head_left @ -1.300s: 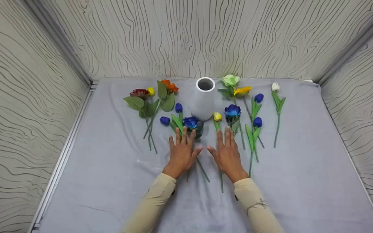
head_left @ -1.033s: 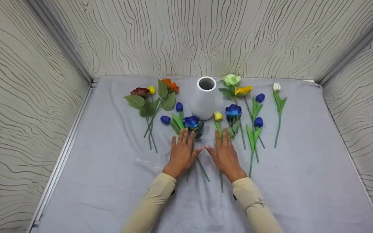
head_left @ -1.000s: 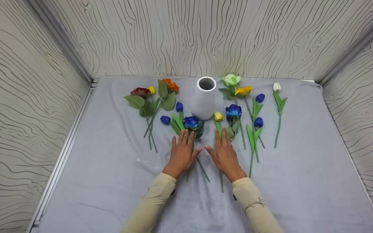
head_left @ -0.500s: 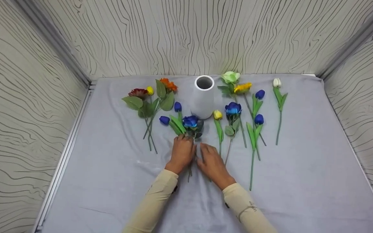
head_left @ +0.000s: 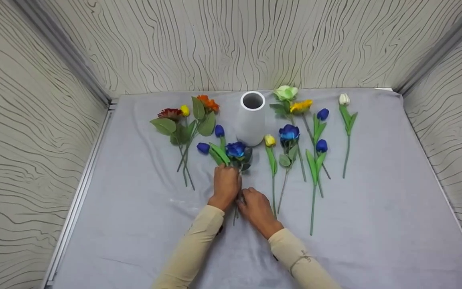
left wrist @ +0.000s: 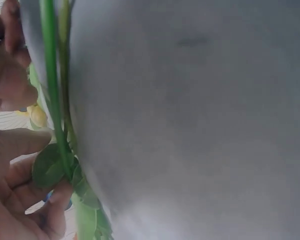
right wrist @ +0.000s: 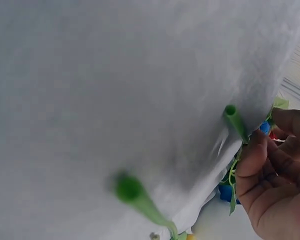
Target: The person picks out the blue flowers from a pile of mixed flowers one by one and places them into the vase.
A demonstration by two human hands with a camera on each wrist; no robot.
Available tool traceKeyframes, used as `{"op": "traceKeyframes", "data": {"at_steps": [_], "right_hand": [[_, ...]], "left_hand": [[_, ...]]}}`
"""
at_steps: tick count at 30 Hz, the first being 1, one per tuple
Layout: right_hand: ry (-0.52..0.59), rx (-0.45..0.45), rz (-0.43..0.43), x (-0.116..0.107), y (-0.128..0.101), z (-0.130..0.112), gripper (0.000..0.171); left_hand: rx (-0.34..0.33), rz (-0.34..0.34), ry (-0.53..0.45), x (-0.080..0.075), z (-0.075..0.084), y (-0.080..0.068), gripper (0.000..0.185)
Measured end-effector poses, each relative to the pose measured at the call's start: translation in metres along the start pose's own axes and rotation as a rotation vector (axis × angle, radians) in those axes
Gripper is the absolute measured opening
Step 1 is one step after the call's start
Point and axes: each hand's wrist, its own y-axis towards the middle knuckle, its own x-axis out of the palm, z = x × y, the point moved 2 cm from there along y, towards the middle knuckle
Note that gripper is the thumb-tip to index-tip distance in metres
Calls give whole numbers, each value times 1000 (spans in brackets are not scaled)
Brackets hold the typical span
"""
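A blue rose lies on the grey cloth just in front of a white vase. My left hand is curled round its stem just below the leaves. In the left wrist view the green stem runs between my thumb and fingers. My right hand sits right behind the left, fingers curled at the lower part of the same stem. The right wrist view shows a cut stem end beside my curled fingers.
Artificial flowers lie fanned out on both sides of the vase: a red flower and an orange one to the left, a yellow tulip, another blue rose, blue tulips and a white tulip to the right. Patterned walls enclose three sides.
Both hands lay flat and apart on the cloth. They have drawn back and together, and their fingers have curled onto the blue rose's stem.
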Motion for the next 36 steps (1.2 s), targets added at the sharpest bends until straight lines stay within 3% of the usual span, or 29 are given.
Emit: {"op": "traceKeyframes", "data": {"at_steps": [8,14,25,27,36], "right_hand": [[-3,6,-71,6,-4,-3,27],[-32,-5,-93,9,-5,-5,27],[69,75,-49,7,-2,-6,38],[89,85,-41,7,-2,-6,35],[136,94,-46,5,0,-10,31]], "left_hand": [[-59,-3,-22,3,2,1,16],[-117,20,-145,2,2,-1,19],[-194,99,-173,-3,1,-1,9],[-197,122,-208,-4,-1,-2,4],[-303,131,-425,-5,-11,-4,27]]}}
